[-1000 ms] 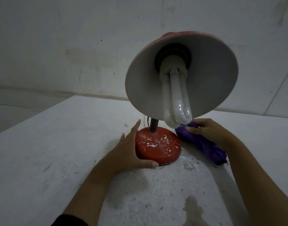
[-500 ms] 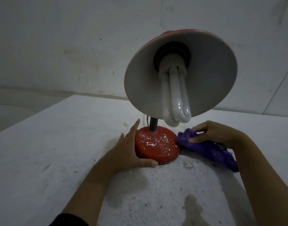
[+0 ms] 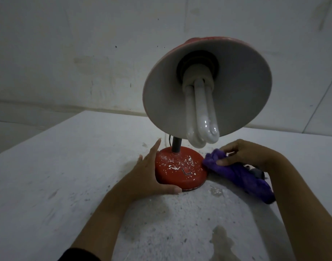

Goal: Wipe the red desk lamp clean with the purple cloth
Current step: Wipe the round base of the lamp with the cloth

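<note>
The red desk lamp stands on a pale speckled table; its round red base [image 3: 182,171] is flecked with white crumbs. Its shade [image 3: 242,87] tilts towards me, showing a white spiral bulb [image 3: 202,117]. My left hand [image 3: 146,178] cups the base's left and front edge, thumb along the front rim. My right hand [image 3: 244,154] pinches the bunched purple cloth [image 3: 236,174], whose front end touches the base's right edge. The rest of the cloth trails back to the right on the table.
The table [image 3: 67,176] runs back to a pale wall [image 3: 86,53]. A damp-looking stain [image 3: 220,240] marks the surface near me, and white crumbs [image 3: 216,192] lie just right of the base. A dark cord [image 3: 38,142] shows behind the stem.
My right hand has drawn the purple cloth forward and left from behind the bulb until it meets the base's right edge. My left hand has stayed on the base.
</note>
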